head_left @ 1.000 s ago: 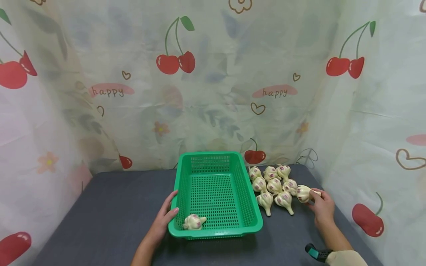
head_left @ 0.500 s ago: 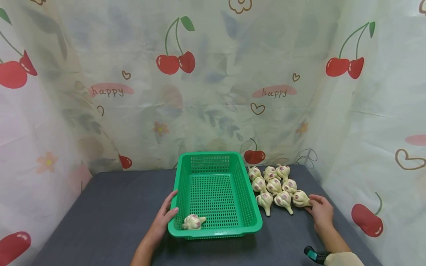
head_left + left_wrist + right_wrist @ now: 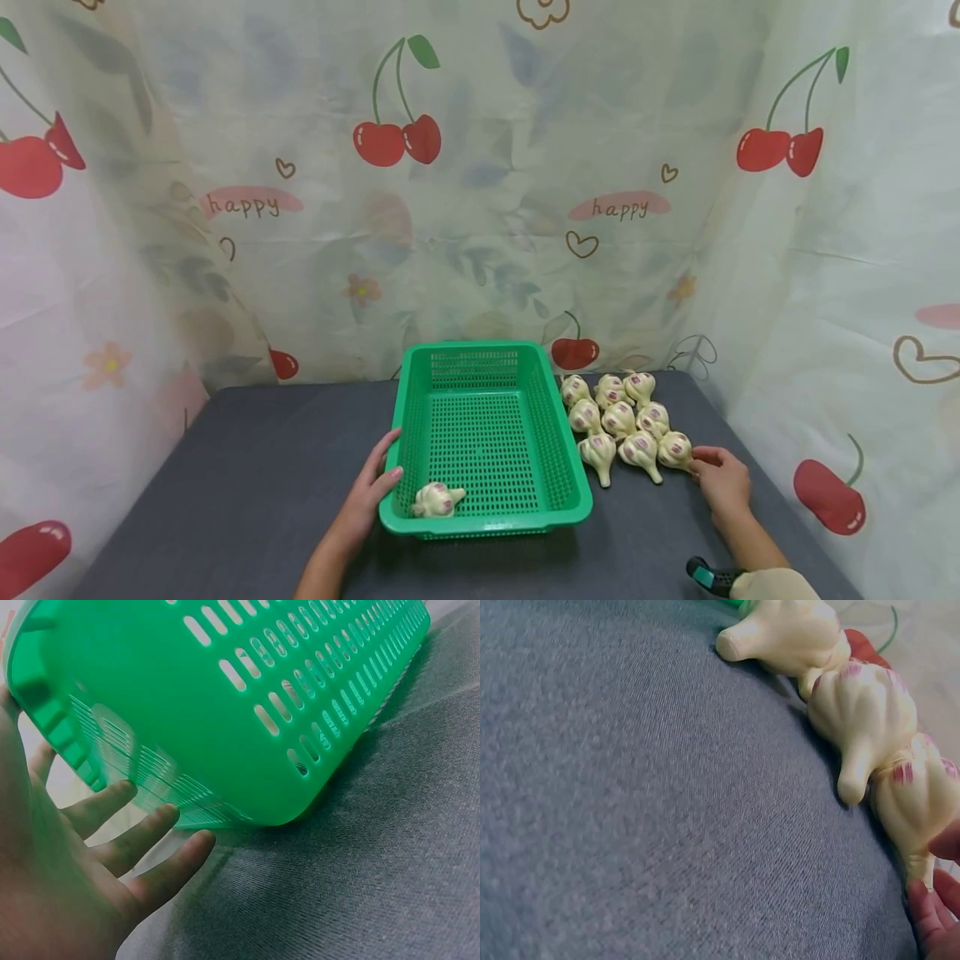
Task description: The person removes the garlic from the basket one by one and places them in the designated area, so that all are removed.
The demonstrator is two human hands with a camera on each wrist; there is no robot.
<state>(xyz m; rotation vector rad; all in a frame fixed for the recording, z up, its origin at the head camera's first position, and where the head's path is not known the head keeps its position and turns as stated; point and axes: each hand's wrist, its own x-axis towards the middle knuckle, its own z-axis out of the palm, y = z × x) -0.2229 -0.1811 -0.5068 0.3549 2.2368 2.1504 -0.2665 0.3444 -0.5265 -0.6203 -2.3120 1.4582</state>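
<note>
My right hand (image 3: 723, 485) pinches the stem of a pale garlic bulb (image 3: 673, 450) with purple streaks, at the front right of a group on the table. In the right wrist view, thumb and fingertips meet around this bulb's stem (image 3: 919, 868), and its round body touches the neighbouring garlic bulb (image 3: 864, 712). My left hand (image 3: 362, 500) rests against the left side of a green slotted basket (image 3: 487, 527). The left wrist view shows its fingers (image 3: 176, 874) spread and nearly straight beside the basket wall. One garlic bulb (image 3: 437, 500) lies inside, at the near left corner.
Several garlic bulbs (image 3: 618, 419) stand in close rows just right of the basket. A dark grey cloth covers the table (image 3: 262, 492). Behind and on both sides hangs a curtain (image 3: 487, 208) printed with cherries. A dark strap (image 3: 712, 577) circles the right wrist.
My right hand has drawn the garlic bulb down toward the near side and slightly left, setting it against the front row. The left hand and basket have stayed in place.
</note>
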